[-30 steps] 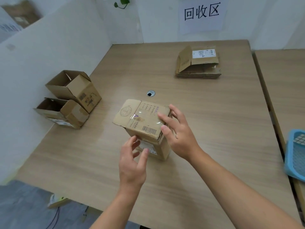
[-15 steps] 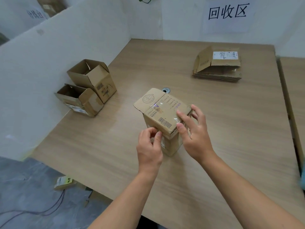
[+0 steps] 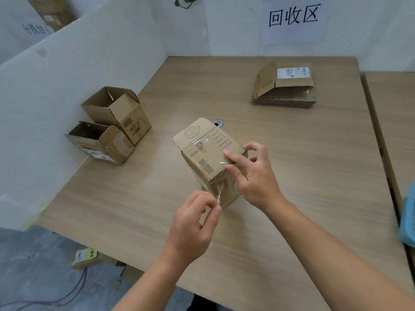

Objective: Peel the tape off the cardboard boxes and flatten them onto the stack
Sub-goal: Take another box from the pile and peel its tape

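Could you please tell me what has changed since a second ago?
The left hand, open beside the small brown cardboard box a second ago, now pinches the clear tape strip and has peeled it partly off the box's near side, toward the person. The right hand still holds the box's top; the two open cardboard boxes and the flattened cardboard stack stayed put.

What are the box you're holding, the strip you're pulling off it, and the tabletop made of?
The box looks like brown cardboard, matte, with creased flaps and a printed barcode. The tape strip pinched by the left hand seems clear plastic: glossy and see-through. The table shows pale wood grain with a slight sheen, probably laminate, though real wood is possible.
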